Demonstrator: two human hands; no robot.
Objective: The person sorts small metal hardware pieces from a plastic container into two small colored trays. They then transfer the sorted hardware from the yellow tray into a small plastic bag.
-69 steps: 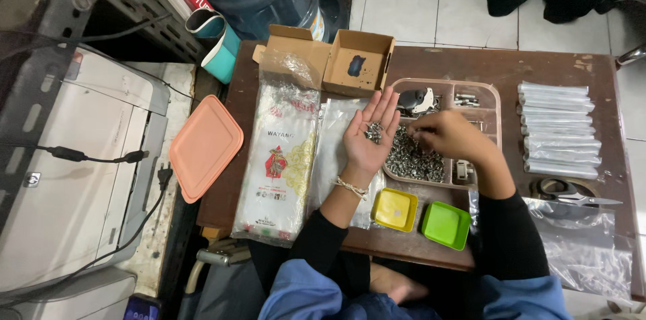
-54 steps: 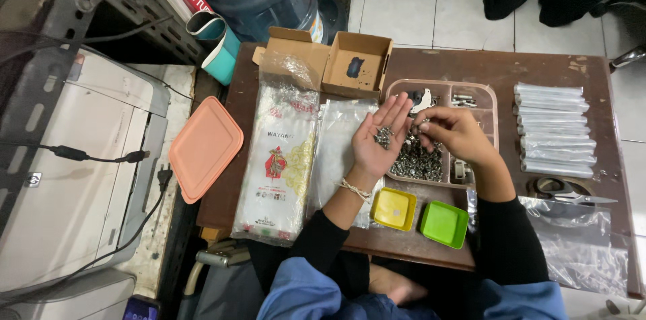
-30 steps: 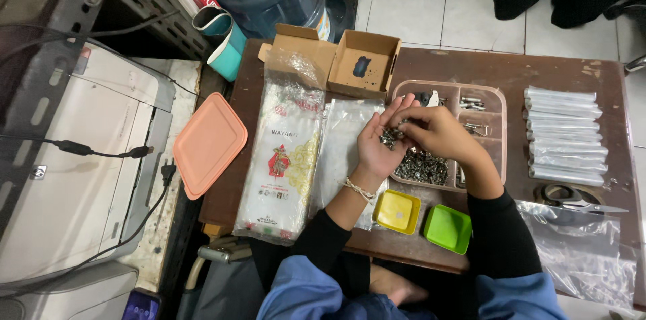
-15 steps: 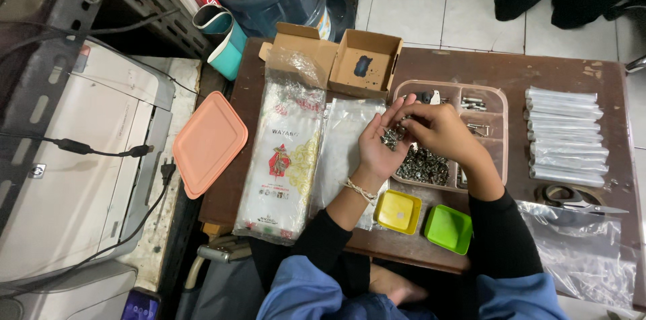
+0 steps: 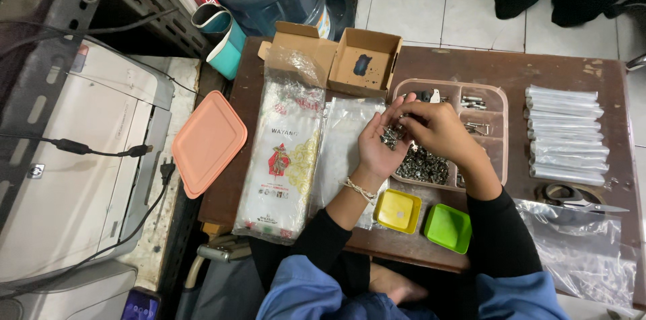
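My left hand [image 5: 377, 145] lies palm up over the table, cupped around a small pile of metal screws [image 5: 390, 137]. My right hand [image 5: 436, 129] reaches across with its fingertips pinched together right at those screws. Both hands hover over the left part of a pink compartment tray [image 5: 499, 125], whose big section holds many more loose screws [image 5: 422, 165]; the smaller sections hold a few other metal parts.
A yellow dish [image 5: 397, 211] and a green dish [image 5: 447, 227] sit near the table's front edge. Plastic bag packs [image 5: 286, 152] lie left, an open cardboard box [image 5: 363, 61] behind. Rolled clear bags [image 5: 565, 133], scissors [image 5: 572, 197] and a salmon lid [image 5: 205, 141] flank them.
My right hand came from the tray's screw pile over to my left palm and now pinches at the screws there. My left hand curled slightly and shifted a little right.
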